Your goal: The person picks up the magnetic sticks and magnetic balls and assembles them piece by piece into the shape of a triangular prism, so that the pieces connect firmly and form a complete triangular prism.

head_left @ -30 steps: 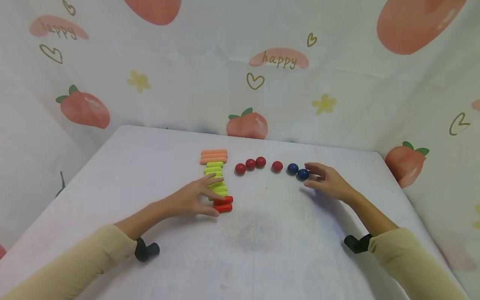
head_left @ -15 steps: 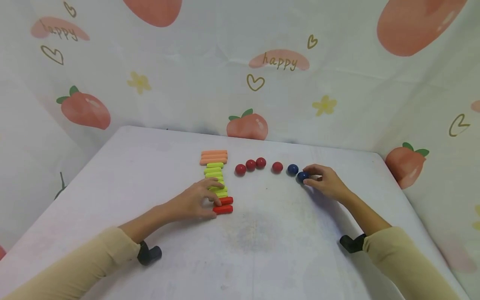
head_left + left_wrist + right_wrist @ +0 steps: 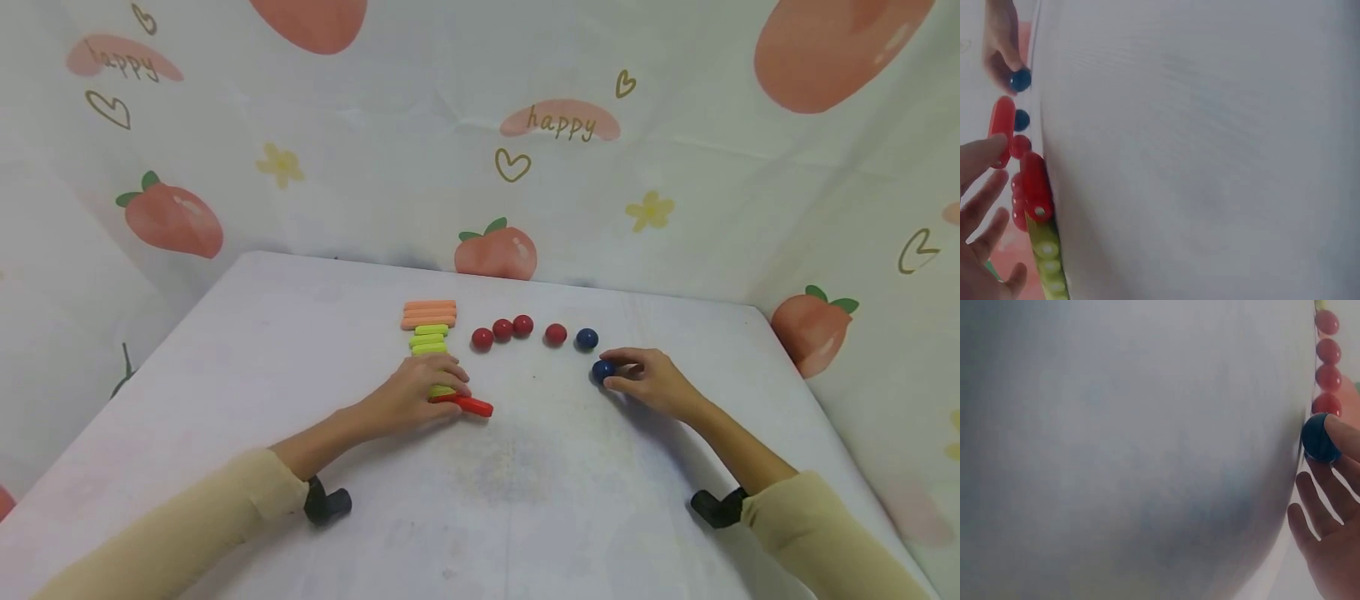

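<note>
"What do the fingers of the left hand have?"

"A red stick, pinched. The thumb presses against it, and one end pokes out past the fingertips, slanting toward the person's right."

"And that hand's other fingers?"

"In the left wrist view, those I can see are spread, away from the stick."

"The right hand?"

"Its thumb and forefinger are drawn in narrow, with a blue ball pinched right at their tips. The remaining fingers fan out in the right wrist view. Whether the ball touches the table, I can't tell."

"What's closest to the left hand?"

"A second red stick, apart from the held one, at the near end of a row of yellow sticks. The hand hides part of that row in the head view. Three orange sticks lie side by side at its far end."

"And around the right hand?"

"Another blue ball, just beyond the held one and apart from it. Next comes a single red ball, then three more red balls close together, nearer the sticks."

"Farther out?"

"A white cloth printed with peaches and hearts, behind the table."
</note>
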The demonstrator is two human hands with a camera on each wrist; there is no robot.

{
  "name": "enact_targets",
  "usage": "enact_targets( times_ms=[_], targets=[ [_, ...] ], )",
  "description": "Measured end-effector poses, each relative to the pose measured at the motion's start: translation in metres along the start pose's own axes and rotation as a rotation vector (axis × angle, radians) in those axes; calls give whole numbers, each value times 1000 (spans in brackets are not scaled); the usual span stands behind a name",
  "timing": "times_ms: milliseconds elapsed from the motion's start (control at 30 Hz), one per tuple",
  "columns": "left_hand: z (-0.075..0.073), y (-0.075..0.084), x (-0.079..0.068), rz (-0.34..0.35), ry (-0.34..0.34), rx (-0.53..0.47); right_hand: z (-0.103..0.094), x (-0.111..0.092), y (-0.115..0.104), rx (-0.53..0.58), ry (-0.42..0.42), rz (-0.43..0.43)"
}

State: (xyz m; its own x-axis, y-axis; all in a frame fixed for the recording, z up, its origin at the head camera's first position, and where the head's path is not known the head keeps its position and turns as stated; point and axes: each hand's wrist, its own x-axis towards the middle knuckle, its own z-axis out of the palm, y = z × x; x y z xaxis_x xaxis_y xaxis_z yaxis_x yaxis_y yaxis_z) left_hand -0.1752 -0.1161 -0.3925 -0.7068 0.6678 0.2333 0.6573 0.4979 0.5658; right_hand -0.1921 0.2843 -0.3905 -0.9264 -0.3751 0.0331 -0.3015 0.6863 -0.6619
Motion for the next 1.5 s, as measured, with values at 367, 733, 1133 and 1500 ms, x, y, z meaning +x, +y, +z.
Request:
enact_targets(
  times_ms=[367, 733, 1133, 1500],
  targets=[
    [27, 20, 52, -99, 24, -111, 20, -1, -20, 22, -60, -86],
    [43, 34, 73, -148, -43, -125, 34, 1, -34, 33, -109, -148],
    [30, 21, 70, -161, 10, -193, 29, -3, -35, 4, -110, -114],
    [5, -11, 76, -285, 234, -171, 21, -4, -24, -11, -76, -90]
  ],
)
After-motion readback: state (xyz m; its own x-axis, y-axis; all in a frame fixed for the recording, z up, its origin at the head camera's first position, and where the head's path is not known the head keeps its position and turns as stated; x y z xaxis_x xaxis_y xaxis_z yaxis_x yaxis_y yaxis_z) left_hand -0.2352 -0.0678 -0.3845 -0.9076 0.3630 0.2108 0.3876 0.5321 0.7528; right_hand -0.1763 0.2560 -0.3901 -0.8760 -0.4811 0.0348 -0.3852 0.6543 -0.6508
